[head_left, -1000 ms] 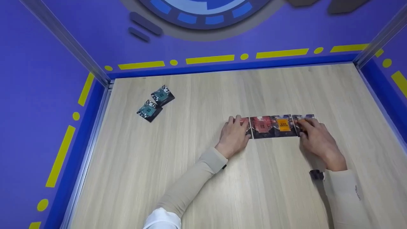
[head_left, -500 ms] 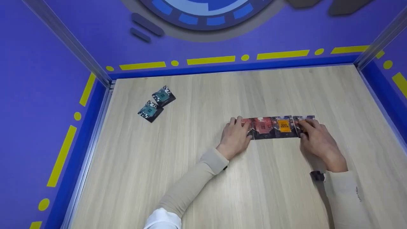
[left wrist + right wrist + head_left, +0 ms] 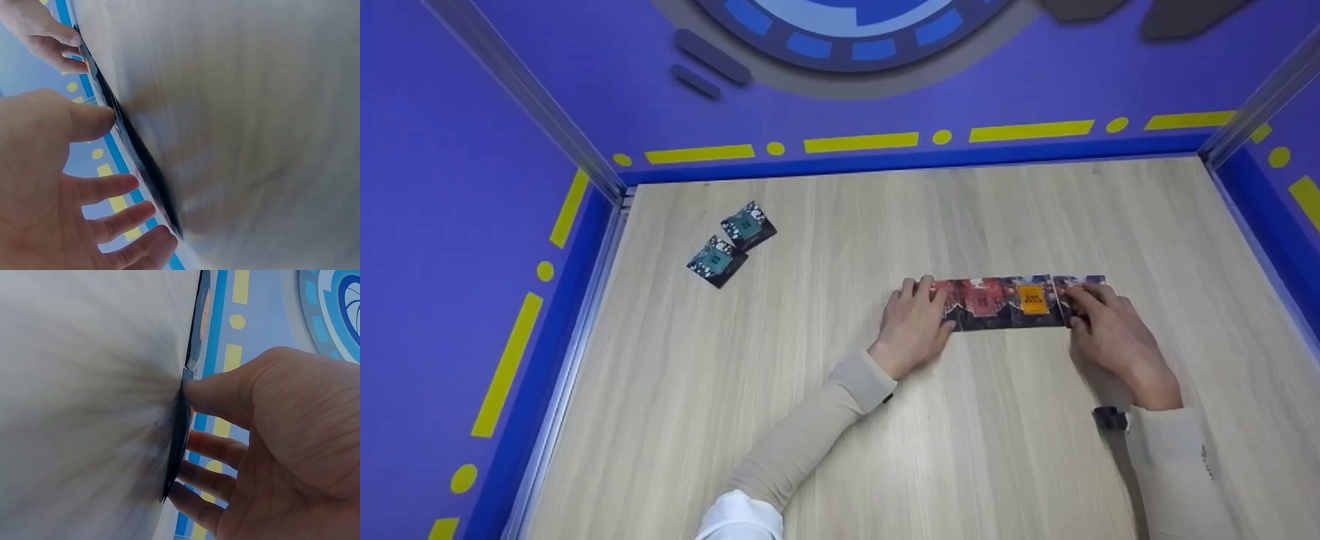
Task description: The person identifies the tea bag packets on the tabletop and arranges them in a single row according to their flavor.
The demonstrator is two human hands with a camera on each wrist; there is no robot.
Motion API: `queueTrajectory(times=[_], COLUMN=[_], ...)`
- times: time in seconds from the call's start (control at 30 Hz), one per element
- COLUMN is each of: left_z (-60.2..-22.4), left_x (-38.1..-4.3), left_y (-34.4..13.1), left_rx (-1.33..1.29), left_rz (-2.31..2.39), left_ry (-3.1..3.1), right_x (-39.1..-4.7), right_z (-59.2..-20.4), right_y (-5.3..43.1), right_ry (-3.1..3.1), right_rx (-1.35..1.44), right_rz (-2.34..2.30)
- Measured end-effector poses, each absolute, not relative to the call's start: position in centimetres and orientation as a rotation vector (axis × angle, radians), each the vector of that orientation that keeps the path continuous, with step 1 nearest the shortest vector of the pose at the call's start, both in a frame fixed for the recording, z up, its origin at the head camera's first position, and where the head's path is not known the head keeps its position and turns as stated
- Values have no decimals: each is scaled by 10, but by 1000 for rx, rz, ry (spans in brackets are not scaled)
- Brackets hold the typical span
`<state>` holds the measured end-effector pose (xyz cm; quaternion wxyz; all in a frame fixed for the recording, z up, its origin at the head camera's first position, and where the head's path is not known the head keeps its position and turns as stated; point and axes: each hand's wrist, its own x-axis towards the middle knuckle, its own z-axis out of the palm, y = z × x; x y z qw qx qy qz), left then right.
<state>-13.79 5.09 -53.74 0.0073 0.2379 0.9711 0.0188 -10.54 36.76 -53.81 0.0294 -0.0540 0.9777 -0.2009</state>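
Leftmost, askew near the back corner of the desk [image 3: 997,435], two teal cards [image 3: 717,261]. Next, the left grip [image 3: 913,326], relaxed, unclenched, resting on a reddish card [image 3: 951,296] beginning a straight row. Along it, red panel [image 3: 981,300], then orange panel [image 3: 1033,300]. Lastly, past a narrow gap, a partly hidden card [image 3: 1078,280] beneath the likewise unclenched right grip [image 3: 1114,334].

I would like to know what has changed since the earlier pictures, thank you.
The left red card under the left hand has slid right, all but closing the gap to the middle red card. The right hand stays on the end card, whose narrow gap remains; the teal cards are unmoved.
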Motion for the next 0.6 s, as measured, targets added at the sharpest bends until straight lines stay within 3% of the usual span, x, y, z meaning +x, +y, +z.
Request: queueTrajectory(times=[0.6], left_z=[-526], left_x=[-168], left_y=[-31], left_rx=[553], left_rz=[129], left_ry=[3070], right_x=[-107], right_z=[-538], right_y=[369], right_ry=[2995], right_rx=[-156], right_rz=[-610])
